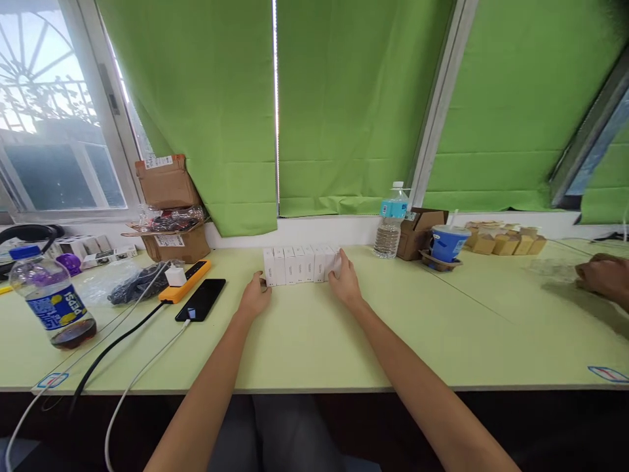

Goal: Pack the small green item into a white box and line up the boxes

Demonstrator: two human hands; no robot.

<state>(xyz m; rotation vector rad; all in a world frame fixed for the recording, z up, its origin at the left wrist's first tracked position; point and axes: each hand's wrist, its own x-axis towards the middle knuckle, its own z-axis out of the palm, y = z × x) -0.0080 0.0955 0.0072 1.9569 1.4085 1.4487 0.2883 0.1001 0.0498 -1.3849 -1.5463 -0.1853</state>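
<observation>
Your left hand [254,298] and your right hand [344,283] bracket a row of small white boxes [301,263] standing upright side by side on the pale green table [314,341], at its far middle, close to the wall below the green blinds [344,98]. Your left hand presses its fingers against the left end of the row, and your right hand lies against the right end with its fingers laid over the last box; both hands are loosely curved on the row's ends, neither closed into a fist. The boxes touch one another in a tight line.

To the left of the row, a black phone [201,299] lies flat, with a white cable running from it toward the near edge. Just beyond it is an orange power strip [185,280] with a white charger [175,275] plugged in, and farther back stand stacked cardboard boxes [170,210]. At the far left near edge stands a bottle with a blue label [52,298].

To the right of the row, a clear water bottle [392,223] stands beside a small open carton [420,233], then a blue cup [448,244], and a row of small tan boxes [504,239] along the wall. At the right edge another person's hand [605,278] rests on the table, well apart from yours.
</observation>
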